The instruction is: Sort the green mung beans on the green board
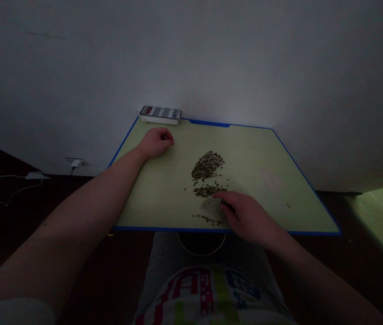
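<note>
A pile of small dark green beans [207, 166] lies in the middle of a light green table [164, 189] with a blue edge. A few stray beans [208, 220] lie near the front edge. My right hand [245, 215] rests by the front edge, fingers pressed onto a small pale flat piece [211, 206] beside the beans. My left hand [156, 141] lies curled in a loose fist at the far left of the table, nothing visible in it.
A phone-like device [160, 114] on a white base sits at the table's far left corner against the wall. A faint pale patch of grains [270, 179] lies to the right. A round bowl rim [201, 246] shows below the front edge, on my lap. A wall plug and cable [72, 162] sit at left.
</note>
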Available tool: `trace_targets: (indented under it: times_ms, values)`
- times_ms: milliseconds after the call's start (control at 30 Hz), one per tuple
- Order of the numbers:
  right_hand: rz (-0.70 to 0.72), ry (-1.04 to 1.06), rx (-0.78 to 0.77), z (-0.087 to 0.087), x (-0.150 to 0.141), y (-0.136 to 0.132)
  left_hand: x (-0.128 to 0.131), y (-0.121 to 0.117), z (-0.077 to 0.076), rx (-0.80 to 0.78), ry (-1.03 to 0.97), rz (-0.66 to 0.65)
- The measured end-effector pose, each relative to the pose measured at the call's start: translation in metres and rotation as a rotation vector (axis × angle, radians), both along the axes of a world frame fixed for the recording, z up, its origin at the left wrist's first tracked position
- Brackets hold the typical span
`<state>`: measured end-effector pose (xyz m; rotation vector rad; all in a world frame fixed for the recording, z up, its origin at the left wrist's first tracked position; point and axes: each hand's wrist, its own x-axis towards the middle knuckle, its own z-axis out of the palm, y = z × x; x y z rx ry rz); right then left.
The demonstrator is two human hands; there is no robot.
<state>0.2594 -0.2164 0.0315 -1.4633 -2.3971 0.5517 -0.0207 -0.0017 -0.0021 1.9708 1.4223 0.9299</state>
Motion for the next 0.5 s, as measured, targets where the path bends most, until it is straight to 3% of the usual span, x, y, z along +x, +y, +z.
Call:
trace_targets:
  times_ms: [200, 500]
  values:
    - [0.023, 0.021, -0.056, 0.003, -0.013, -0.002, 0.001, -0.003, 0.004, -0.010, 0.025, 0.000]
    - [-0.007, 0.032, -0.115, 0.007, -0.009, -0.023, 0.002, -0.007, 0.009, -0.009, 0.039, 0.019]
